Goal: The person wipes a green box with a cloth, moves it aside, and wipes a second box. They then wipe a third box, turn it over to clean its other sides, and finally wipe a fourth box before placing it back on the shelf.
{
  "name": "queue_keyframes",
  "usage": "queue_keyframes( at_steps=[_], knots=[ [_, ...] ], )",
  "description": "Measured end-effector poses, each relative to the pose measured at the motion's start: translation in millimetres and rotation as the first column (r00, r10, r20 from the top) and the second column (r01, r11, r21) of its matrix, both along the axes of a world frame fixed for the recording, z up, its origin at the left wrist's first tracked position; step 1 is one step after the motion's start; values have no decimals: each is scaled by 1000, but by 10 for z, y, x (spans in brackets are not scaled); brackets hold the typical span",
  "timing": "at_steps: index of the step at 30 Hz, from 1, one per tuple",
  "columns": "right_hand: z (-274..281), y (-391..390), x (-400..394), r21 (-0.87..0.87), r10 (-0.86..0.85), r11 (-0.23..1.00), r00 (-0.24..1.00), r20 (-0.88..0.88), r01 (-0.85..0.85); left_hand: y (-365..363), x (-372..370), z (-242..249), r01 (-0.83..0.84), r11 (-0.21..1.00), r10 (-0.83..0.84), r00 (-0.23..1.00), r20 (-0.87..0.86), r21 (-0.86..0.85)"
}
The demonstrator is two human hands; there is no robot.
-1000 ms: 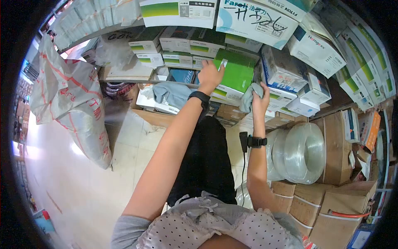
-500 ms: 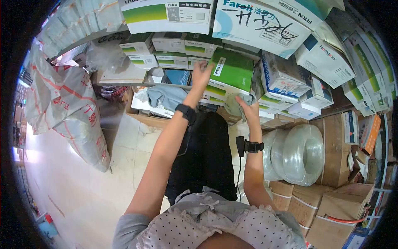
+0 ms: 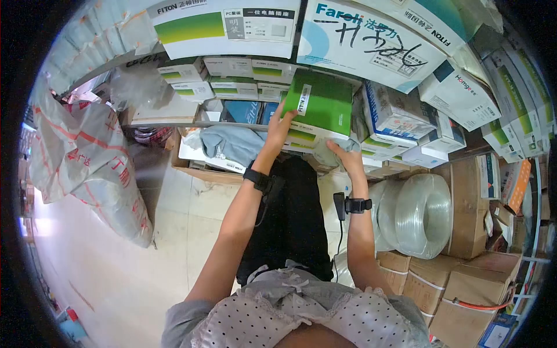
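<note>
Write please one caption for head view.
Left hand on a green box, right hand with a grey cloth beside it.

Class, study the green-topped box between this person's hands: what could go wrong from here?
The cloth in the right hand, at the near corner of the green-topped box, might let that corner slip.
With the left hand at the opposite side, uneven pressure could twist the box.
If raised, it might knock the Faroli box above.

The sack (image 3: 96, 168) stands on the floor (image 3: 116, 278) left of the carton (image 3: 212, 174), whose contents bear a cloth (image 3: 229, 144); hose coils (image 3: 406, 217) sit right, beside cardboard boxes (image 3: 426, 283).
</note>
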State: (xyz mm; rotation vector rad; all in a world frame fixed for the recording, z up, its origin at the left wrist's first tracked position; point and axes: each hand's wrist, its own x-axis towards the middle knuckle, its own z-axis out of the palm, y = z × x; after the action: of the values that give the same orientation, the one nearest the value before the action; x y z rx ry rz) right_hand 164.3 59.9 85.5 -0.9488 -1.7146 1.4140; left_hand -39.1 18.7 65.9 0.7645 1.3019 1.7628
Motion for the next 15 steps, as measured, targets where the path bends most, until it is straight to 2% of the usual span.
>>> queue_keyframes(
  at_steps=[1,2,4,5,8,10,15],
  knots=[
    [0,-6,6,-13,1,1000,1000,17,0,-20,11,0,1,1000,-1,1000,21,7],
    [-4,-30,8,43,-1,999,999,37,0,-58,-14,-2,34,997,-34,999,-2,-72],
    [-15,-105,-6,154,0,988,997,78,-12,-167,-17,5,-2,998,9,995,-95,68],
    [-19,-135,-29,148,11,989,999,33,-16,-212,-24,10,-17,991,35,990,-139,135],
    [51,-341,-112,122,27,992,998,-64,-19,-468,-120,427,-30,992,49,987,-153,126],
    [269,-408,-298,127,29,992,994,-109,-15,-575,-264,620,-53,978,81,988,-134,203],
    [574,-284,-937,146,174,979,953,-248,-141,-643,-879,811,-143,954,183,974,-136,262]
  ],
)
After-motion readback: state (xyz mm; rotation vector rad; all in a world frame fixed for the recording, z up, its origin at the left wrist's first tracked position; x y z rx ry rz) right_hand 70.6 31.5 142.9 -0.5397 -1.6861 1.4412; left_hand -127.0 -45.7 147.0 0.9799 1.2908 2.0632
